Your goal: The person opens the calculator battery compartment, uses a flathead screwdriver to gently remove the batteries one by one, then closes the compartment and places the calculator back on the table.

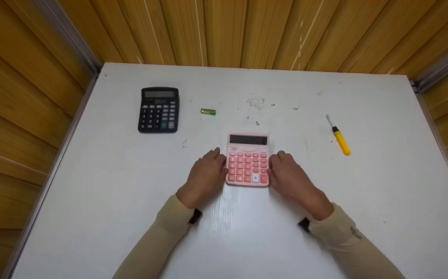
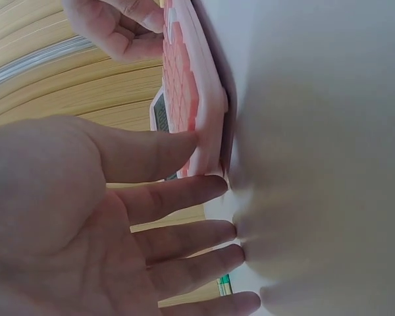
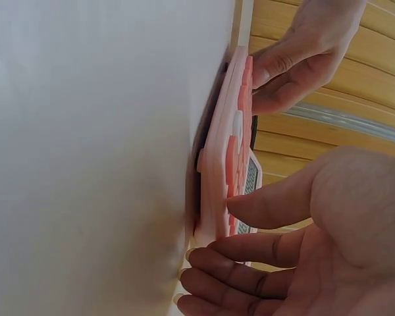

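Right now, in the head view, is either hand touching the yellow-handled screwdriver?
No, the screwdriver lies apart on the table, while the left hand and right hand touch the sides of the pink calculator.

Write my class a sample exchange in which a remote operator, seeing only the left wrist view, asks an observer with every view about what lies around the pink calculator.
Operator: I see the pink calculator edge-on and a green sliver beyond the fingers of the left hand. Where does that green thing lie?
Observer: The head view shows it is a green battery, lying to the right of a black calculator.
Operator: Is there any tool out?
Observer: Yes, a yellow-handled screwdriver lies on the white table, beyond and to the right of the right hand.
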`<state>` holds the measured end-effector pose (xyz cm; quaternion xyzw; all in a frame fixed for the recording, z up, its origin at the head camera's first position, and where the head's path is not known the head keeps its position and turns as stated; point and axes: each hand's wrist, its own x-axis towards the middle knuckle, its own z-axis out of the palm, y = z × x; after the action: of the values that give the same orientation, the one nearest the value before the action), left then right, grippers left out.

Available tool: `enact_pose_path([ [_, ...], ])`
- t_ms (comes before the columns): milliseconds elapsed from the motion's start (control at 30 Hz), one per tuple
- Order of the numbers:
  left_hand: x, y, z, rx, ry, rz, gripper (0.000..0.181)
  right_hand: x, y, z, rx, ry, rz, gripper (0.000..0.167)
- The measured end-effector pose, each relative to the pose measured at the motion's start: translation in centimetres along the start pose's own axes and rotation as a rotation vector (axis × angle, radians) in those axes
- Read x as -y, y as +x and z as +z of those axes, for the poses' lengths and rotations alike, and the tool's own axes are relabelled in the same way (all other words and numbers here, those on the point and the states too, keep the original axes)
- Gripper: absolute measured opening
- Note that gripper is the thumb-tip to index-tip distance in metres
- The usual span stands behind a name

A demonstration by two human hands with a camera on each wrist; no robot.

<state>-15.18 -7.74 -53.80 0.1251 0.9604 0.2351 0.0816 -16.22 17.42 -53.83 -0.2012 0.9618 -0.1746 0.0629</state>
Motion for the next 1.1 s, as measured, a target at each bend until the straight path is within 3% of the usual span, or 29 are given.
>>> enact_pose_path([
  [233, 0.7, 1.0, -0.8, 0.034, -0.088, -0.035, 0.030, -0.9, 1.2, -0.8, 0.082, 0.192, 0.136, 0.026],
  [533, 0.9, 3.1, -1.0, 0.022, -0.158, -0.067, 0.034, -0.9, 3.3, -1.3, 0.087, 0.234, 0.205, 0.034],
  [733, 1.5, 2.9, -0.8, -0.006, -0.162, -0.045, 0.033, -1.3, 3.1, -1.0, 0.108, 0.310, 0.189, 0.034],
  [867, 2.2, 2.6, -0.6, -0.028, -0.148, 0.008, 0.031, -1.7, 2.8, -0.9, 0.119, 0.348, 0.195, 0.032],
  [967, 2.3, 2.5, -0.4, -0.019, -0.135, 0.026, 0.038, -1.9, 2.7, -0.8, 0.117, 0.353, 0.205, 0.034],
  [1100, 2.1, 2.4, -0.2, 0.013, -0.099, 0.004, 0.047, -1.8, 2.6, -0.8, 0.131, 0.342, 0.219, 0.043],
])
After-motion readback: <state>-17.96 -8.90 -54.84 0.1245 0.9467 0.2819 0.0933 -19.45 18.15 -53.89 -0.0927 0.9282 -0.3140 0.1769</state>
